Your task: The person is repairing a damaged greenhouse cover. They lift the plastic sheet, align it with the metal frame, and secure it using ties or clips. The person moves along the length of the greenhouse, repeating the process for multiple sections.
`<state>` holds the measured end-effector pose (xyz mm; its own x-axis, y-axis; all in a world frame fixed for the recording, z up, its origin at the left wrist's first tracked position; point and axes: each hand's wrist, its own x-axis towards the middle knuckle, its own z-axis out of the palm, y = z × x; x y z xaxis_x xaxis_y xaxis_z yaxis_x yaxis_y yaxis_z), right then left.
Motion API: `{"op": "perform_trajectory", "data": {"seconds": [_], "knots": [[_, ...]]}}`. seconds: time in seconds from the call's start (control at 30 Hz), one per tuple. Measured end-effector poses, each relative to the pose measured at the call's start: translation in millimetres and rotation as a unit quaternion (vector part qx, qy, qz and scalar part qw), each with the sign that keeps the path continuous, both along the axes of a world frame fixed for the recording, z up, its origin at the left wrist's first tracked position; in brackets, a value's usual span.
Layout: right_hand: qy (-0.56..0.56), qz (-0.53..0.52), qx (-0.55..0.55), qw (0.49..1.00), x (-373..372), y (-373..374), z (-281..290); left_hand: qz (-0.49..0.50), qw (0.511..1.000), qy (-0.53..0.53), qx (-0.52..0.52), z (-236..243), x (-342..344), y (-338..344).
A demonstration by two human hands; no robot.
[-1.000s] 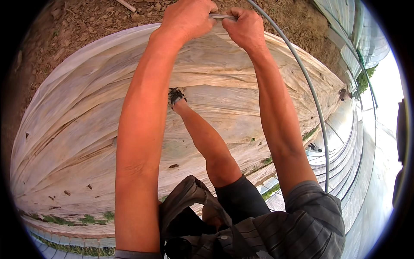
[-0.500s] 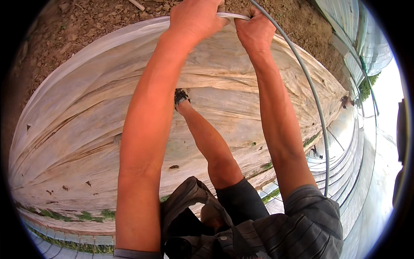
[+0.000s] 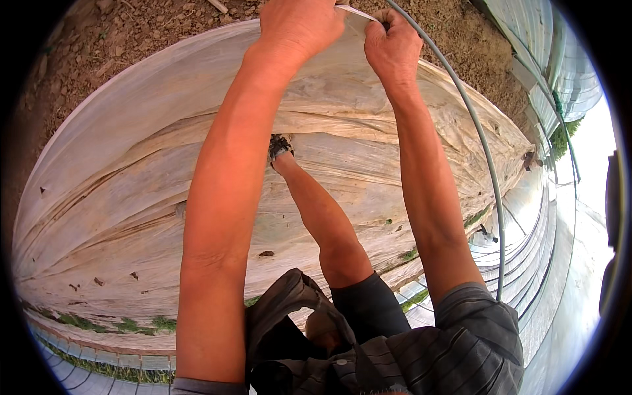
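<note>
Both arms reach to the top of the view. My left hand (image 3: pixel 303 23) is closed on a thin pale strip (image 3: pixel 359 13), which runs between my hands at the edge of the dusty plastic sheet (image 3: pixel 131 158); whether it is that sheet's edge I cannot tell. My right hand (image 3: pixel 393 49) has its fingers curled on the strip's other end, beside a long bent grey tube (image 3: pixel 474 112) that arches down along my right arm. The fingertips of both hands are partly hidden. Below, between my forearms, my foot in a dark shoe (image 3: pixel 280 146) is on the wrinkled sheet.
Dry cloddy soil (image 3: pixel 99 52) borders the sheet along the top. At the right stand translucent plastic-covered tunnels (image 3: pixel 569 66) with curved poles and a patch of green foliage (image 3: pixel 563 135). Strips of grass (image 3: pixel 135 324) show along the sheet's lower side.
Both hands have shifted up and to the right with the strip, which now slants down toward my right hand. The sheet's upper edge sits a little higher in view.
</note>
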<state>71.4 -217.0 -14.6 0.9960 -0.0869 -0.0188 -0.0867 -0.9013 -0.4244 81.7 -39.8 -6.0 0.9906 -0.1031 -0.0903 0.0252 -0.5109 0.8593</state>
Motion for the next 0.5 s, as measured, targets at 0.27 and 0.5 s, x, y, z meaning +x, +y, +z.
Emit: {"op": "perform_trajectory", "data": {"seconds": [0.27,0.5], "knots": [[0.133,-0.018,0.041,0.99,7,-2,1,-0.09,0.989,0.114,-0.018,-14,4,13],[0.096,0.098,-0.067,0.988,-8,22,12,-0.141,0.99,0.02,-0.011,-1,2,36]]}}
